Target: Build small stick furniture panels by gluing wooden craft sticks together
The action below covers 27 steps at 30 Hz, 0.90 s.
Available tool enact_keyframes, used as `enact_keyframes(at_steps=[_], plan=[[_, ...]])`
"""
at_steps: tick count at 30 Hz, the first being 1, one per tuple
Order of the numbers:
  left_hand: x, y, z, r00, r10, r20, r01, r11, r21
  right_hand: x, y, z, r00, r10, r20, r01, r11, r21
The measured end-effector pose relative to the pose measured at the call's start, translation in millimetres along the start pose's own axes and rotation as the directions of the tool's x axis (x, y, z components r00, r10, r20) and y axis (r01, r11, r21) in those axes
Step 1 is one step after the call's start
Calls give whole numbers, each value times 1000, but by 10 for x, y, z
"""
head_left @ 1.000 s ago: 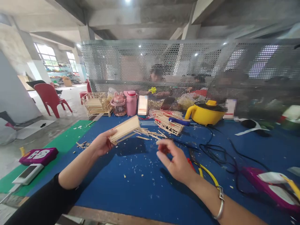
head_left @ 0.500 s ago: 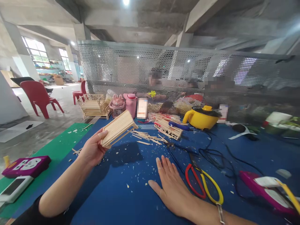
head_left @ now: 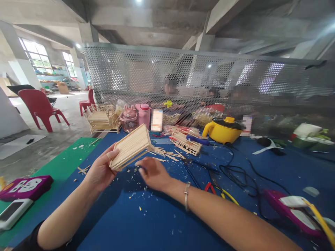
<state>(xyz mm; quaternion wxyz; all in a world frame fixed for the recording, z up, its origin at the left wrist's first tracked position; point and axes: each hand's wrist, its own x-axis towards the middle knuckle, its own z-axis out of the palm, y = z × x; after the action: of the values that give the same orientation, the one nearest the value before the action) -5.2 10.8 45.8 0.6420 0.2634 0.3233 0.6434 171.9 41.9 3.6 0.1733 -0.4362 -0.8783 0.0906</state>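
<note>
My left hand (head_left: 101, 170) grips a small model made of thin wooden sticks (head_left: 132, 144), with a slatted flat top and a frame beneath, by its near left end. The model is tilted above the blue table. Just right of its lower edge, my right hand (head_left: 153, 173) hovers with the fingers loosely bent, thumb and forefinger apart and nothing visible between them. Its other fingers are partly hidden. Loose wooden sticks (head_left: 170, 154) lie behind the hands, beside another stick model (head_left: 185, 143).
Pliers with red and yellow handles (head_left: 230, 197) lie partly behind my right forearm. A yellow pot (head_left: 225, 131), black cords (head_left: 243, 174) and a purple power strip (head_left: 295, 212) are on the right. Larger stick structures (head_left: 101, 118) and a pink bottle (head_left: 143, 115) stand at the back. Wood scraps dot the table.
My right hand has lifted off the table beside the pliers and moved left to near the model, its fingers now bent. My left hand still holds the model, turned slightly.
</note>
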Motion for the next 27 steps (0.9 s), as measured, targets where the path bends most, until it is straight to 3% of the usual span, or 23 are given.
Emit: enact_keyframes(at_steps=[4,7,10,14,18,23,27], plan=[[-52,17,17,999,-8,33,8,1000,6,-98,637,-292,966,238,-102,-250,961,-121],[-51,13,-9,1000,7,27,-7,1000,14,-25,920,-380,927,351,-134,-372,910,-183],[-18,18,-50,1000,19,12,-19,1000,24,66,933,-322,937,342,-70,-349,916,-199],[16,35,-73,998,37,-41,-35,999,41,124,743,-256,978,209,27,-203,967,-152],[32,36,-75,997,31,-64,-28,998,48,51,724,-524,982,183,-35,-186,972,-140],[45,3,-82,995,20,-97,-14,998,55,-246,976,-983,968,251,-28,-252,952,-175],[23,-1,-50,994,8,-113,-1,998,60,-352,1095,-983,960,280,12,-274,946,-170]])
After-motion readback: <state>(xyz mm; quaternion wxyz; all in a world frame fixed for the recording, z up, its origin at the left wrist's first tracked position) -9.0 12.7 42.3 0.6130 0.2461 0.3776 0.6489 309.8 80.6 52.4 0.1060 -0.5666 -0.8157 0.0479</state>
